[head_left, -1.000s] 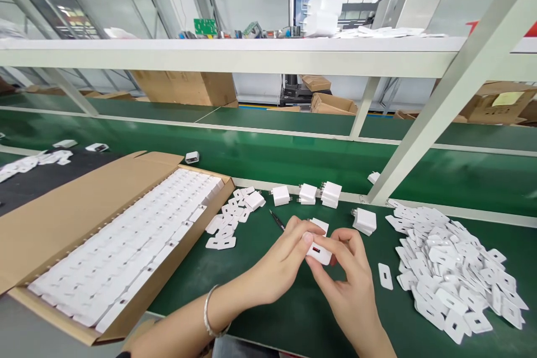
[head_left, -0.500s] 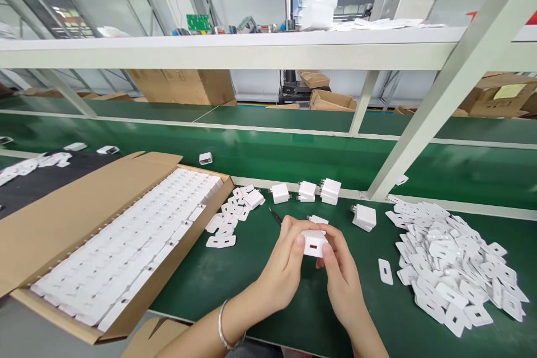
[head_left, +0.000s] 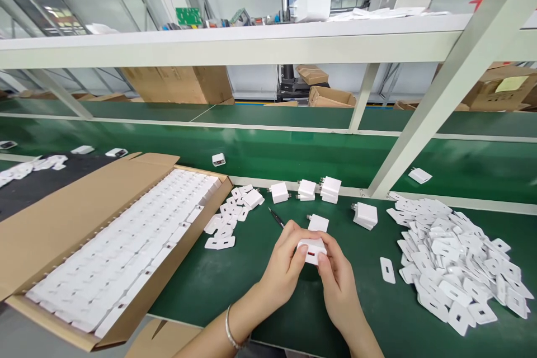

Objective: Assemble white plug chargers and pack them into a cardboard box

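Observation:
Both hands hold one white USB charger (head_left: 312, 248) low over the green bench, its face with a red-lined USB port turned toward me. My left hand (head_left: 286, 263) closes on its left side, thumb on the front edge. My right hand (head_left: 339, 271) grips the right side, thumb near the front corner. Just beyond the fingers lies another white charger (head_left: 318, 222) with its prongs pointing left. A black pen (head_left: 276, 216) rests behind my left hand. To the right, a single white faceplate (head_left: 387, 270) with a slot lies flat.
A large heap of white faceplates (head_left: 457, 268) covers the right side. A smaller pile (head_left: 226, 224) sits left, beside an open cardboard box (head_left: 205, 210) packed with chargers. Several chargers (head_left: 330, 189) stand along the back edge. Beyond runs a green conveyor belt (head_left: 268, 151); a slanted post (head_left: 436, 95) rises right.
The held charger has tilted slightly, and both thumbs now press its front edge. Chargers on the conveyor belt have shifted right. The loose charger behind my fingers shows more fully.

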The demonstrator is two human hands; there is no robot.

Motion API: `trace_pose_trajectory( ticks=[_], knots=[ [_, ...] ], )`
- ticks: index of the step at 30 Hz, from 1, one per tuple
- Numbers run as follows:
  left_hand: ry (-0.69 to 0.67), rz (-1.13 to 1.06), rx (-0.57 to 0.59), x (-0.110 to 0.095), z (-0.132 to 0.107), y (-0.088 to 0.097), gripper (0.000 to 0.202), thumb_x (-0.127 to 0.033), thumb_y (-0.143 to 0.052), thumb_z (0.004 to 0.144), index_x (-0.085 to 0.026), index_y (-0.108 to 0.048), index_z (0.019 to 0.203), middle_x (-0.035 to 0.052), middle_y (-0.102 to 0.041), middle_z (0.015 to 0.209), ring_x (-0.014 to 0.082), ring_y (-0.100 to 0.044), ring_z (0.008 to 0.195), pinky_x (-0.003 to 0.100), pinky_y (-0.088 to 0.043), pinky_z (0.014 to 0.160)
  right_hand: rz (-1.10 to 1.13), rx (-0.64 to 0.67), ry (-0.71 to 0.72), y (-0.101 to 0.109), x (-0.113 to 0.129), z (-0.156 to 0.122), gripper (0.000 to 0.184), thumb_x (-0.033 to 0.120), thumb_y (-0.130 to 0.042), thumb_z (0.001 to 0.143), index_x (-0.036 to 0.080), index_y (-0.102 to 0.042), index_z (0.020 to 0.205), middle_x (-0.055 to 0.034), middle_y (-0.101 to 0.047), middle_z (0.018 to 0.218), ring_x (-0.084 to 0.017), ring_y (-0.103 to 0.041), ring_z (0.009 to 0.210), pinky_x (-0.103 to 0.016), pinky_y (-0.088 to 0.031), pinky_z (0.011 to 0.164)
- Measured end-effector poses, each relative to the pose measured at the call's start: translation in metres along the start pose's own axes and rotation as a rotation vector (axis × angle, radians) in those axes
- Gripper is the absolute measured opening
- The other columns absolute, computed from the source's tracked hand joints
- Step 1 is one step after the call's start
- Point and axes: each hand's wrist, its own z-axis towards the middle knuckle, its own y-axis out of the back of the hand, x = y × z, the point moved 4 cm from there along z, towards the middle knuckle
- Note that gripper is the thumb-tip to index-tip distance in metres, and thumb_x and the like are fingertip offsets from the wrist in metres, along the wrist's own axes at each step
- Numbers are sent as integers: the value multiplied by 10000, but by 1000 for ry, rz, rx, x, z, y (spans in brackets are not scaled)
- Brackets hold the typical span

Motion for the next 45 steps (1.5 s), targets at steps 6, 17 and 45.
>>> trace_pose_trajectory(
  ticks=[6, 17, 45],
  knots=[
    [-104, 70, 23, 1, -4, 1, 417, -459, -344, 1124, -252, -683, 1253, 51, -489, 986, 216, -509, 926, 345, -468, 806, 137, 15, -9, -3, -5, -1, 384, 508, -547, 1052, 268, -585, 1351, -61, -710, 1140, -185, -662, 890, -266, -558, 787],
    [63, -78, 80, 8, -14, -3, 523, -531, -248, 1119, -277, -676, 1279, 66, -490, 1035, 238, -502, 989, 392, -475, 881, 24, -87, -2, -3, -13, -3, 332, 516, -539, 1047, 233, -629, 1195, -21, -691, 888, -153, -564, 674, -247, -498, 626],
    [410, 610, -510, 50, 18, 186, 401, -253, -676, 871, -173, -613, 1259, 126, -548, 1202, 283, -619, 1108, 437, -553, 988, -916, -132, 162, 63, -24, -26, 480, 584, -461, 1033, 251, -626, 1337, -158, -638, 1264, -363, -646, 1135, -505, -593, 860]
  ],
)
